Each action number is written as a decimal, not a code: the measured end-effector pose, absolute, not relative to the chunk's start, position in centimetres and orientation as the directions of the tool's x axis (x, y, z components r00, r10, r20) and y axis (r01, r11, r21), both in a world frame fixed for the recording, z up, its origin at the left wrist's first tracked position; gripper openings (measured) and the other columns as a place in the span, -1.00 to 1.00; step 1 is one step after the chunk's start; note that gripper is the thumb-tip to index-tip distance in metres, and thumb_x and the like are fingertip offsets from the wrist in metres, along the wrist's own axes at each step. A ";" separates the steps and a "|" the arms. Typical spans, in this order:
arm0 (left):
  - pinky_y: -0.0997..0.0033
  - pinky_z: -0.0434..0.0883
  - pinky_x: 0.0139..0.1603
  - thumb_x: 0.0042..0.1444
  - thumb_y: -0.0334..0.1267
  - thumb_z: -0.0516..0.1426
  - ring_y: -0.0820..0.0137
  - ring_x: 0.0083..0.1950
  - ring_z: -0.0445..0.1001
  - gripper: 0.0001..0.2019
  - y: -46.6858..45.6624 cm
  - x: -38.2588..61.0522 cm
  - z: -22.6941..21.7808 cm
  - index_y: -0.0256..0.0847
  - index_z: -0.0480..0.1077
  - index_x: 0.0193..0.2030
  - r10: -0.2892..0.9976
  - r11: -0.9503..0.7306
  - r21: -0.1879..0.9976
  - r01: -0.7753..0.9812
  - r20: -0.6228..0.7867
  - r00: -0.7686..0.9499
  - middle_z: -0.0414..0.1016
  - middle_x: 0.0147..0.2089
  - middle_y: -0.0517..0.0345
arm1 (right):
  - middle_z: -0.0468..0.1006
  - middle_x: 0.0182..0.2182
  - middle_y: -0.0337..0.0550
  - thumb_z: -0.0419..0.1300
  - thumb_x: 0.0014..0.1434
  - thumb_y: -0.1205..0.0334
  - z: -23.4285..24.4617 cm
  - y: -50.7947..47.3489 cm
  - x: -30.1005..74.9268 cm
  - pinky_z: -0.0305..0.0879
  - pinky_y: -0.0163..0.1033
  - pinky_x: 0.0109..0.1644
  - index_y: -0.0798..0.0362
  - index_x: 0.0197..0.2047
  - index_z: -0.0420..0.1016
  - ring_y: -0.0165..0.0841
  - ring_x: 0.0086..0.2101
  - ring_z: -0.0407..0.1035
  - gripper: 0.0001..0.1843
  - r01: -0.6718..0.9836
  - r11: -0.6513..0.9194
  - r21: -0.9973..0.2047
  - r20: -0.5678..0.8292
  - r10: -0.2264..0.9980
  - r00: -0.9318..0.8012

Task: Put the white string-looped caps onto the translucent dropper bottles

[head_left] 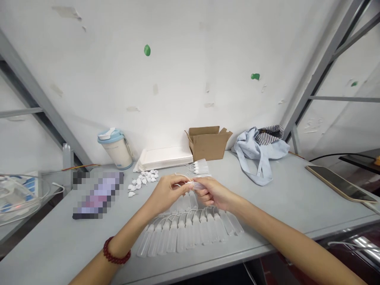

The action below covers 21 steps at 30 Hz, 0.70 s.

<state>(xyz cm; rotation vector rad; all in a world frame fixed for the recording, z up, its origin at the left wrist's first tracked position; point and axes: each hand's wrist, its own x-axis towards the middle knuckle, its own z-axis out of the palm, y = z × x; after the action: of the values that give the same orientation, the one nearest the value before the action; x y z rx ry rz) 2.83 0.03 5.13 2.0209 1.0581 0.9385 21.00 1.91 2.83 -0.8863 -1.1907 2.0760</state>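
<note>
**A:** Where is the piece in hand?

**B:** Over the middle of the table (pixel 282 198), just above the row of tubes (pixel 190 231) fanned along the front edge. Both hands are closed on it. The right hand (pixel 212 194) wraps the body of the clear tube (pixel 198 185), and the left hand (pixel 166 192) pinches its end between thumb and fingertips.

**A:** How should it be handled?

**B:** I'd hold the right hand steady and let the left do the fine work. The plastic looks thin and would probably dent under a hard squeeze, so a light grip suits it (the fingers hide the tube's end, so I can't tell whether anything sits on it). Working low over the table means a slip lands beside the row, not past the front edge. The white caps (pixel 142 180) lie toward the back left, nearer the left hand.
</note>
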 end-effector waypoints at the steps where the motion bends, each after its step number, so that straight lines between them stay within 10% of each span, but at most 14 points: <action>1: 0.49 0.38 -0.35 0.16 -0.22 0.12 0.44 -0.39 0.42 -0.81 0.0 2.8 5.1 -0.23 0.52 -0.34 0.869 -0.439 0.806 0.397 0.269 0.416 0.54 -0.29 0.11 | -0.14 -0.71 -0.53 0.11 0.16 0.05 2.8 1.9 21.0 -0.37 -0.43 -0.65 0.01 -0.45 0.09 -0.59 -0.67 -0.37 -0.69 -0.164 -0.424 -0.891 -0.245 0.752 -0.612; 11: 0.41 0.44 -0.18 0.10 -0.31 0.16 0.35 -0.18 0.47 -0.91 0.1 3.2 4.0 -0.23 0.50 -0.32 0.795 -0.585 0.741 0.330 0.443 0.414 0.50 -0.23 0.04 | -0.16 -0.72 -0.53 0.07 0.21 0.05 2.5 2.0 21.2 -0.38 -0.41 -0.65 0.02 -0.36 0.21 -0.56 -0.67 -0.38 -0.76 -0.143 -0.427 -0.893 -0.258 0.745 -0.615; 21: 0.44 0.43 -0.27 0.16 -0.13 0.12 0.34 -0.20 0.49 -0.78 0.2 3.2 4.7 -0.20 0.52 -0.26 0.884 -0.439 0.782 0.442 0.288 0.369 0.56 -0.17 0.07 | -0.18 -0.70 -0.51 0.05 0.22 0.01 2.9 1.8 21.4 -0.37 -0.41 -0.64 0.02 -0.45 0.15 -0.56 -0.66 -0.38 -0.68 -0.187 -0.425 -0.886 -0.228 0.749 -0.621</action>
<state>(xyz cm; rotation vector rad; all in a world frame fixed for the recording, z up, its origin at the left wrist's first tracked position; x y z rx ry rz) 3.22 0.21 4.71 2.0318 1.1413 0.9520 21.37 1.82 2.91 -0.8389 -1.1816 2.0787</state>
